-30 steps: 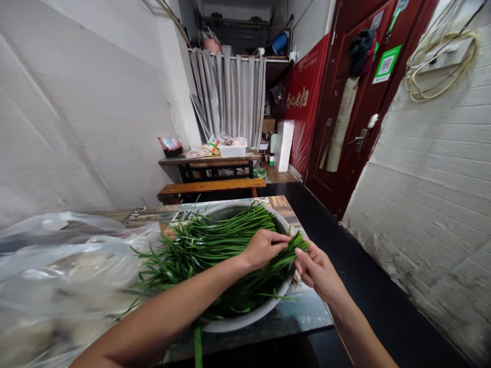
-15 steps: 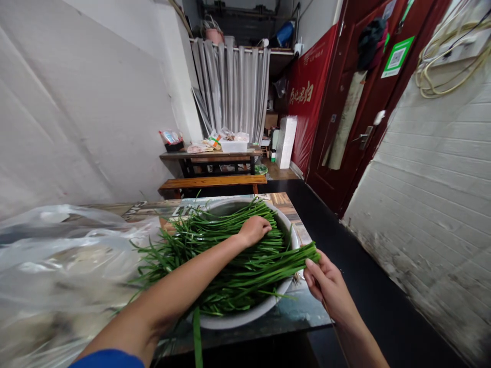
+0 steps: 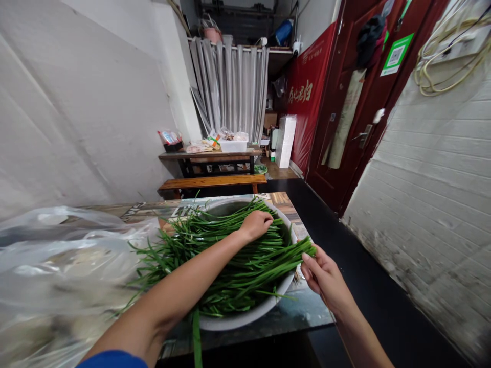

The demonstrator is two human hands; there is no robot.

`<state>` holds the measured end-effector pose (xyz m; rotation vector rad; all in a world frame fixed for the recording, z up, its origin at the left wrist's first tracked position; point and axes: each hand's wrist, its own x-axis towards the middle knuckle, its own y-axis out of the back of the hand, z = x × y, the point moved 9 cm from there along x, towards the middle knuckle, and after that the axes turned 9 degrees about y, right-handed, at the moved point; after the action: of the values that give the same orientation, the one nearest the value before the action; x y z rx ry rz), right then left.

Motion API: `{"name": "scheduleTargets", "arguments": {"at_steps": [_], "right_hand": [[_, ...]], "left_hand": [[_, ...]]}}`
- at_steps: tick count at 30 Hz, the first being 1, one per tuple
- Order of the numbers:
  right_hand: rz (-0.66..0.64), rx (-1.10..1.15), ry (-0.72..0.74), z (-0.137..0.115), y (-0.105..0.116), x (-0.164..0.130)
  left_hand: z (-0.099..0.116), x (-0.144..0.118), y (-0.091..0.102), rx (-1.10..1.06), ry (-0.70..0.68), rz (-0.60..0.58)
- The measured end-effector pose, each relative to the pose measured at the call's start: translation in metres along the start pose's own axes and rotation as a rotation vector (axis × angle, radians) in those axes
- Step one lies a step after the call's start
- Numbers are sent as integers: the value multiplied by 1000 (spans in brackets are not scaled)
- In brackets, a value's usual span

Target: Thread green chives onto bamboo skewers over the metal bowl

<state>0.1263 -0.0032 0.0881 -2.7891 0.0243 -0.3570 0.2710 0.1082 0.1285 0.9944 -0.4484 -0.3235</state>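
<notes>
Green chives (image 3: 245,266), right hand (image 3: 324,278) fingers (image 3: 307,261) pinching ends, left hand (image 3: 256,224) touching pile

A metal basin (image 3: 245,319) heaped with green chives (image 3: 215,255) is set near the right edge of a table (image 3: 295,312), with a crumpled clear plastic bag (image 3: 65,266) spread over the table's left part. The left hand (image 3: 256,225) is laid on the stalks at the far side of the basin, fingers curled into them. A bundle of chives (image 3: 284,260) is pinched at its cut ends by the right hand (image 3: 324,278), just past the basin's right rim.
</notes>
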Motion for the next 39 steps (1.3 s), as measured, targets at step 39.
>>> {"name": "scheduleTargets", "arguments": {"at_steps": [39], "right_hand": [[-88, 39, -58, -3, -10, 19]], "left_hand": [[26, -15, 12, -778, 291, -182]]}}
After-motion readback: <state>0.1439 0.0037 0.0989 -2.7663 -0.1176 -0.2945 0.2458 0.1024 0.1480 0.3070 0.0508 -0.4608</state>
